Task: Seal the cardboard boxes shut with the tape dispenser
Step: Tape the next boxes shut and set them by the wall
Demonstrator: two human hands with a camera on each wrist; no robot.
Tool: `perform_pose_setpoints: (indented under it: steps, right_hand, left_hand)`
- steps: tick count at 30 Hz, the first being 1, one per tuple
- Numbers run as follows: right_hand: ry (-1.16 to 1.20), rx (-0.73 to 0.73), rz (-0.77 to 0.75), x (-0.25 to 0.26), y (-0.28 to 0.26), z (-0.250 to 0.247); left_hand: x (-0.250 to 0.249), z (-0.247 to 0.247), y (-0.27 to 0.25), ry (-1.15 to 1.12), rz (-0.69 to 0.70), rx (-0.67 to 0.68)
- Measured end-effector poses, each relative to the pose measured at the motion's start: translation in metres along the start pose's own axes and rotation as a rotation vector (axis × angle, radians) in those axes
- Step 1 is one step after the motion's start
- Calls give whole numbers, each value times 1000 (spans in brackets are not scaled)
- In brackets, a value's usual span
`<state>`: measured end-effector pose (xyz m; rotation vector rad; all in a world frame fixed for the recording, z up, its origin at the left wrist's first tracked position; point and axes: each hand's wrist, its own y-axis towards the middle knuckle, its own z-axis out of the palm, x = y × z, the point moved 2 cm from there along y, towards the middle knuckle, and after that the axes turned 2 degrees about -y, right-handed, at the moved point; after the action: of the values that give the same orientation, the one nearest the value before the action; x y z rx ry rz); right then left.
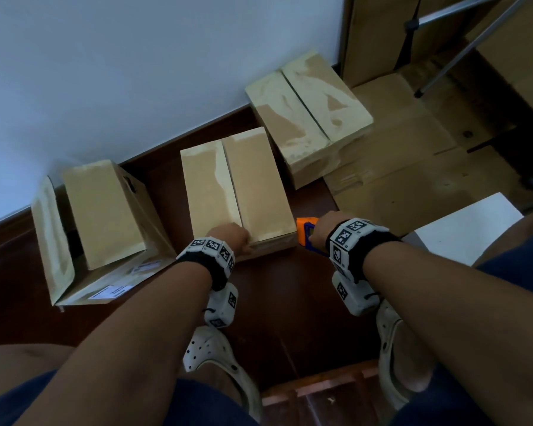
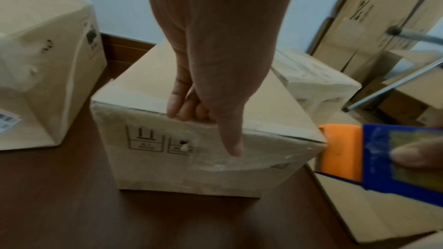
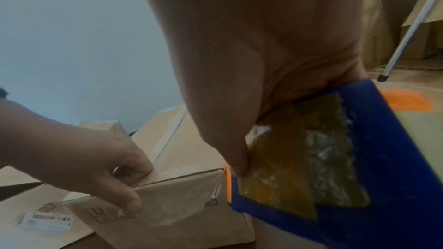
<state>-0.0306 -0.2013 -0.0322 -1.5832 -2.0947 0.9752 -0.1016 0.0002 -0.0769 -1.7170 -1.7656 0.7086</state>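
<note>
The middle cardboard box point(image 1: 237, 192) stands on the dark floor with its two top flaps closed. My left hand point(image 1: 243, 241) grips its near top edge: the fingers curl onto the top, and the thumb point(image 2: 233, 147) presses a clear tape strip point(image 2: 230, 166) on the front face. My right hand point(image 1: 323, 232) grips the blue and orange tape dispenser point(image 1: 305, 235) at the box's near right corner. In the right wrist view the dispenser point(image 3: 359, 158) has its orange edge against that corner, and tape point(image 3: 215, 186) runs from it onto the front face.
A left box point(image 1: 105, 216) has its flaps standing open. A far box point(image 1: 308, 118), patched with old tape, sits on flattened cardboard point(image 1: 413, 167). A white slab point(image 1: 468, 229) lies at the right. Tripod legs point(image 1: 462, 47) stand at the back right, and my feet in white clogs point(image 1: 216, 355) are below.
</note>
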Motion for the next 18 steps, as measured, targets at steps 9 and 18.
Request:
perform_pose_setpoints:
  steps: [9, 18]
  right_hand:
    - [48, -8, -58, -9, -6, -2]
    - [-20, 13, -105, -22, 9, 2]
  left_hand:
    - [-48, -4, 11, -53, 79, -239]
    - [-52, -19, 20, 44, 68, -179]
